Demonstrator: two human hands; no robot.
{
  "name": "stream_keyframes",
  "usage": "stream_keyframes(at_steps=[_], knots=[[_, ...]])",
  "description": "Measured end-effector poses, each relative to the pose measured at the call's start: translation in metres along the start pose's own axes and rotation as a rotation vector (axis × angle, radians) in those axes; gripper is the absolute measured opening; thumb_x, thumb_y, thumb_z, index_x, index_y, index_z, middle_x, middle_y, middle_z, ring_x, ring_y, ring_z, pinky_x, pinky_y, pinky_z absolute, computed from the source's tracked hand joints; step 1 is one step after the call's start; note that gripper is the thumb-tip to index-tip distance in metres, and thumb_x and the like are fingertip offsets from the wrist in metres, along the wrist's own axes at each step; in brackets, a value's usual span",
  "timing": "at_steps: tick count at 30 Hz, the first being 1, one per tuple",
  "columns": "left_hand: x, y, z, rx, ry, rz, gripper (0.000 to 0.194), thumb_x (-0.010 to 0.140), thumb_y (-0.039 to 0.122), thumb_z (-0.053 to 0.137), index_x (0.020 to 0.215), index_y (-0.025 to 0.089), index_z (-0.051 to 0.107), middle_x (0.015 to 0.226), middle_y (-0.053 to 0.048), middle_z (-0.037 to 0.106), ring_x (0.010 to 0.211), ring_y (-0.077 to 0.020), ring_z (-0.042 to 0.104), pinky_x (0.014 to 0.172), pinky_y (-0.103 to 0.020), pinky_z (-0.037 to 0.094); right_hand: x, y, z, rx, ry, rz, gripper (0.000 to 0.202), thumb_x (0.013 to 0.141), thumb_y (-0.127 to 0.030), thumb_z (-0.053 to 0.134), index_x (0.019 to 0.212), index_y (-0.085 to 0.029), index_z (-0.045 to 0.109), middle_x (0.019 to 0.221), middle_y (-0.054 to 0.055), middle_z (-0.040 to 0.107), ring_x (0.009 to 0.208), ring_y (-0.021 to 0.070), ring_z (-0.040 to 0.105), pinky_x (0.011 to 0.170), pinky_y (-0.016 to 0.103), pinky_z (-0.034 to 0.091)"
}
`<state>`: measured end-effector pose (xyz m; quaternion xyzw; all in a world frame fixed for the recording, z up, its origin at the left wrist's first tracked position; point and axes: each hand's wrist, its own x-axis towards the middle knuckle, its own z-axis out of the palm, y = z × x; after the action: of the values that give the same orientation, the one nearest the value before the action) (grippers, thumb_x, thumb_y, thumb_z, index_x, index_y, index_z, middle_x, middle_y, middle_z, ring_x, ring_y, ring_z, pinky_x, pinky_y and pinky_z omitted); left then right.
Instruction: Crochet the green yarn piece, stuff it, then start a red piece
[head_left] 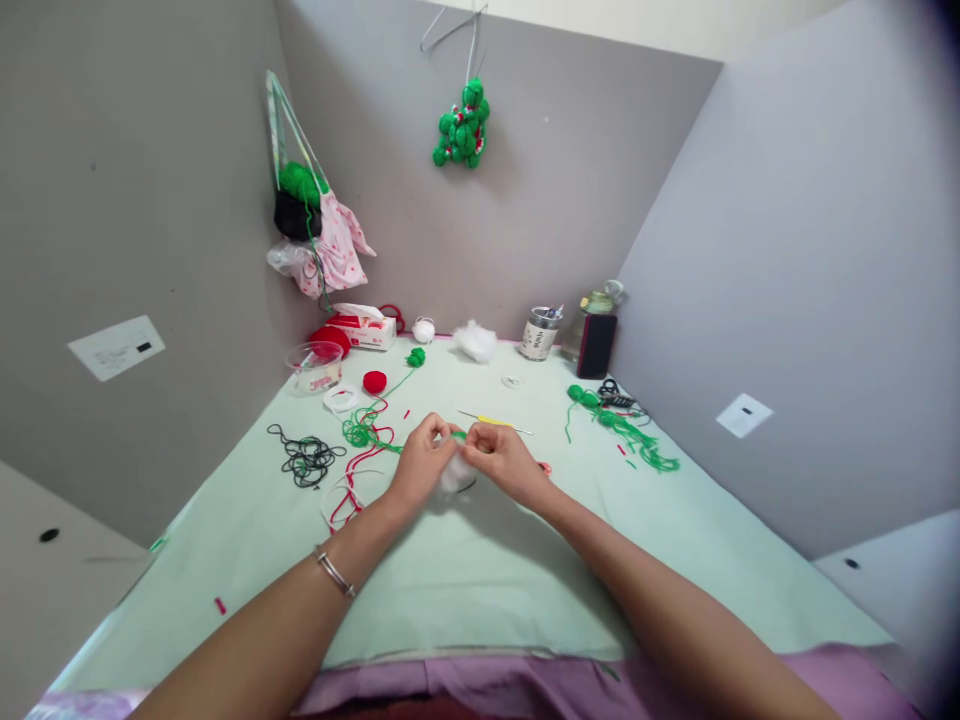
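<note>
In the head view, two bare hands meet above the middle of a counter [480, 600] covered in pale green cloth. The left hand [426, 458] has its grip closed, thumb and fingertips pinching the near side of a small green yarn piece [459, 437]. The right hand [501, 460] pinches the same piece from the other side, its grip closed as well, the fingertips of both almost touching. The piece is thus between the hands, mostly hidden by the fingers. Just below it sits a soft tuft of white fibre stuffing [453, 476], blurred; whether it touches the hands I cannot tell.

Just beyond the hands lies a slim hook with a yellow handle [495, 420]. Left of them are a loose tangle of green yarn [360, 428], red and white yarn strands [351, 490] and a heap of black cord [306, 460]. Farther back stand a round red yarn ball [375, 382], a clear round plastic tub [319, 372], a red-and-white tissue box [367, 332] and a second white fluffy tuft [475, 342]. On the right, a bundle of green yarn pieces [634, 438] lies near black-handled scissors [609, 390], in front of an upright dark phone [597, 347].
</note>
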<state>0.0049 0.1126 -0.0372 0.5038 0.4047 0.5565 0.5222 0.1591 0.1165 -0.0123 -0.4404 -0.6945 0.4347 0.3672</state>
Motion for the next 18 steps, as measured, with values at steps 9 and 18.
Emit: stream_keyframes(at_steps=[9,18], knots=[[-0.004,0.015,-0.002,-0.098,-0.145,-0.144,0.038,0.071,0.049,0.078,0.080,0.018,0.059,0.091,-0.004,0.068,0.073,-0.0145,0.062,0.069,-0.026,0.050,0.009,0.015,-0.017,0.043,0.039,0.030,0.025,0.074,-0.039,0.060,0.062,-0.021,0.048,0.052,-0.008,0.039,0.050,0.0087,0.031,0.051,0.024,0.023],[-0.002,0.008,-0.003,-0.060,-0.134,-0.137,0.039,0.068,0.041,0.081,0.083,0.018,0.054,0.073,0.005,0.058,0.062,-0.0098,0.053,0.061,-0.022,0.042,0.000,0.000,-0.017,0.022,-0.084,0.001,0.018,0.082,-0.035,0.053,0.073,-0.020,0.052,0.060,-0.006,0.041,0.057,0.0105,0.035,0.055,0.025,0.025]])
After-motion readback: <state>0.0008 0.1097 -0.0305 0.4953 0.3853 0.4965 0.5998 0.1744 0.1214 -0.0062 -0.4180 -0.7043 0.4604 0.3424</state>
